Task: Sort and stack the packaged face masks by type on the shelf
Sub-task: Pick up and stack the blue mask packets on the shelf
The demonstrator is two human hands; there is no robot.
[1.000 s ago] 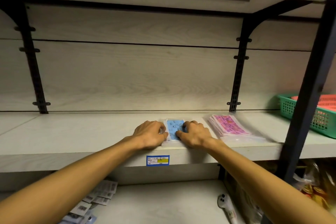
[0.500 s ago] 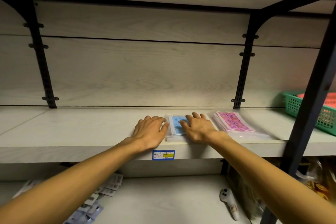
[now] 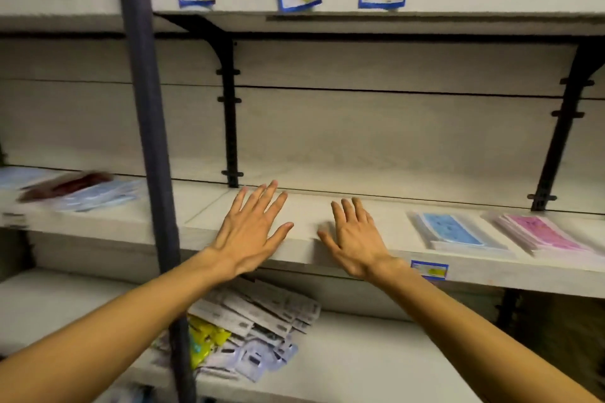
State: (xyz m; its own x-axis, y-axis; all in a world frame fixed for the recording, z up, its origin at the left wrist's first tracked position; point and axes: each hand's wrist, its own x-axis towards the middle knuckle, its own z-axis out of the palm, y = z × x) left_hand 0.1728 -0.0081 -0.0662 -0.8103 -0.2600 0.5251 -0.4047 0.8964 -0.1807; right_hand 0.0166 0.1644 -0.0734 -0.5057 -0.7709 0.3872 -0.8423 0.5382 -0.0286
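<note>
Leftward, dark post [image 3: 149, 141] before blurred mask packs [image 3: 98, 195]; left hand [image 3: 252, 232], right hand [image 3: 355, 239] splayed, empty.

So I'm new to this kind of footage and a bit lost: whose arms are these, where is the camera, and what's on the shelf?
The camera sits on a person's head, looking forward and down, so you see their own bare arms. The left hand and right hand are spread open over the shelf, holding nothing. To the right lie a stack of blue packaged masks and a stack of pink ones. Far left, blurred, lies a loose pile of unsorted masks.
</note>
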